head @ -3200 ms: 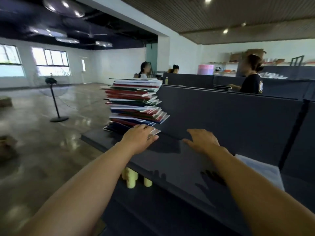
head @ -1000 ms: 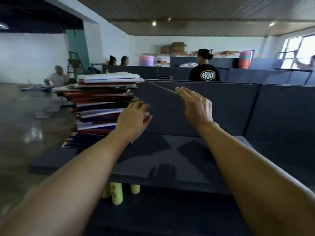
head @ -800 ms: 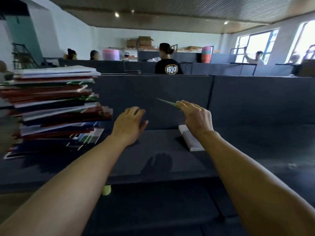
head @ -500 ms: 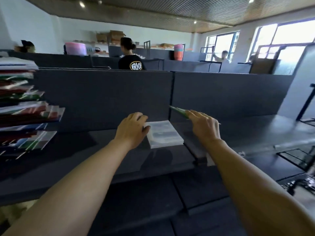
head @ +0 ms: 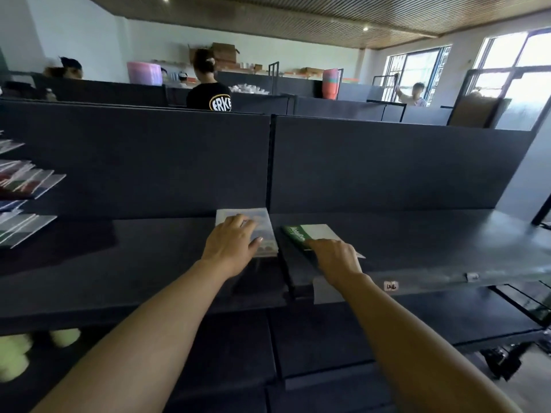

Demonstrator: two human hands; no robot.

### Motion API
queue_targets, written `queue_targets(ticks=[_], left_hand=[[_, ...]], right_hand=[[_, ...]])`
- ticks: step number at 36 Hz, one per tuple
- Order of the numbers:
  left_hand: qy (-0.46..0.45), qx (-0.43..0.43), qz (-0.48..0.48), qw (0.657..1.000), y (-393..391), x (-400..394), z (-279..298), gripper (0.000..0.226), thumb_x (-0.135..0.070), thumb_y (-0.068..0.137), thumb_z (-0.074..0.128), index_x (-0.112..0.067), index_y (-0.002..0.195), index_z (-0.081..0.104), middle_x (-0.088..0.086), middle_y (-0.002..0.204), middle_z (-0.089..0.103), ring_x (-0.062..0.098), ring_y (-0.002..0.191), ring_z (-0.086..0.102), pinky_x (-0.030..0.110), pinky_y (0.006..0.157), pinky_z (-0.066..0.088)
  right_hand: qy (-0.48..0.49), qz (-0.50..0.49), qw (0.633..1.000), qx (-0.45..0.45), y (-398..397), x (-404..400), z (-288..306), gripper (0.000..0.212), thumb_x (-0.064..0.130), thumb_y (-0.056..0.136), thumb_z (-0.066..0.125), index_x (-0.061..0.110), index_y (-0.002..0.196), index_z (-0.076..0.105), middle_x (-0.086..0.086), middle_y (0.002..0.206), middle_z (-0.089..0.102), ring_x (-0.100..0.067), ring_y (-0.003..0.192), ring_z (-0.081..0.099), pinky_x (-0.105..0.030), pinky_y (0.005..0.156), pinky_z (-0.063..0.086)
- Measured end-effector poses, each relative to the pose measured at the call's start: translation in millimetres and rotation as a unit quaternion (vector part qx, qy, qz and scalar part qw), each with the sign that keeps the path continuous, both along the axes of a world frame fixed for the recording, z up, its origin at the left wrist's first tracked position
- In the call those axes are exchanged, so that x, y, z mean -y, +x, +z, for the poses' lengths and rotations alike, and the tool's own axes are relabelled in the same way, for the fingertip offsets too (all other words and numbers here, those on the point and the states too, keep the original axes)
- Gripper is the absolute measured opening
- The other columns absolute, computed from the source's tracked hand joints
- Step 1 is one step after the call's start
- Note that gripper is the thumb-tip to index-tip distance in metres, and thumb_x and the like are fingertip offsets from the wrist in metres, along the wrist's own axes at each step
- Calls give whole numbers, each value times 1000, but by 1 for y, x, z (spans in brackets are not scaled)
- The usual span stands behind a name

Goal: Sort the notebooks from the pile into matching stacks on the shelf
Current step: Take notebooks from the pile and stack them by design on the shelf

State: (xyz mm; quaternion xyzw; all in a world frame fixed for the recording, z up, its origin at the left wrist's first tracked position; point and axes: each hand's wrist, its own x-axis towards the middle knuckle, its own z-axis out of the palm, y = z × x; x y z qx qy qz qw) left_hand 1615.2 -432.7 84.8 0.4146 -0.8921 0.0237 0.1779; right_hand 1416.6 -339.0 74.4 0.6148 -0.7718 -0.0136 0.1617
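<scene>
Dark shelf (head: 417, 251) in front of me carries two started stacks: my left hand (head: 231, 245) lies flat on the pale notebook (head: 265, 231), my right hand (head: 335, 256) loosely touches the green-and-white notebook (head: 313, 232), while most of the pile (head: 21, 186) waits far left.

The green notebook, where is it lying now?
In the head view the green notebook lies flat on the shelf, right of the pale notebook, under the right hand.
</scene>
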Motion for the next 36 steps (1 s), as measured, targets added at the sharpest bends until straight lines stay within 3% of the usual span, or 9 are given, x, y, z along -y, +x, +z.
queue_targets(ticks=[6, 9, 13, 23, 36], left_hand=[[8, 17, 19, 1000, -5, 9, -3, 46, -38, 102, 37, -15, 141, 42, 1, 145, 36, 21, 131, 37, 35, 101, 39], [10, 27, 23, 999, -7, 15, -8, 47, -40, 101, 37, -16, 142, 41, 1, 145, 37, 20, 131, 38, 34, 101, 39], [16, 31, 22, 999, -10, 25, -12, 48, -42, 101, 36, -17, 142, 40, 0, 145, 37, 20, 131, 38, 33, 100, 38], [32, 21, 11, 999, -20, 50, -15, 45, -40, 101, 36, -18, 141, 41, 0, 143, 40, 19, 130, 39, 33, 98, 40], [37, 35, -8, 999, -24, 61, -27, 45, -41, 101, 38, -19, 140, 42, 0, 143, 40, 19, 130, 39, 32, 98, 38]], right_hand=[[44, 28, 996, 67, -10, 23, -4, 47, 8, 94, 44, 28, 137, 47, -5, 125, 61, -27, 109, 59, -33, 76, 43], [63, 27, 988, 135, -16, 37, -12, 40, 26, 97, 48, 31, 136, 48, -4, 130, 57, -28, 112, 56, -35, 80, 44], [111, 37, 979, 167, -17, 50, -15, 45, 39, 96, 50, 26, 139, 44, -5, 136, 50, -29, 121, 49, -39, 90, 43], [140, 44, 977, 156, -24, 68, -19, 46, 37, 103, 30, 24, 148, 30, -2, 150, 35, -28, 131, 39, -44, 102, 38], [128, 25, 976, 177, -22, 77, -18, 43, 38, 103, 29, 21, 141, 41, -6, 142, 43, -28, 125, 44, -42, 99, 40]])
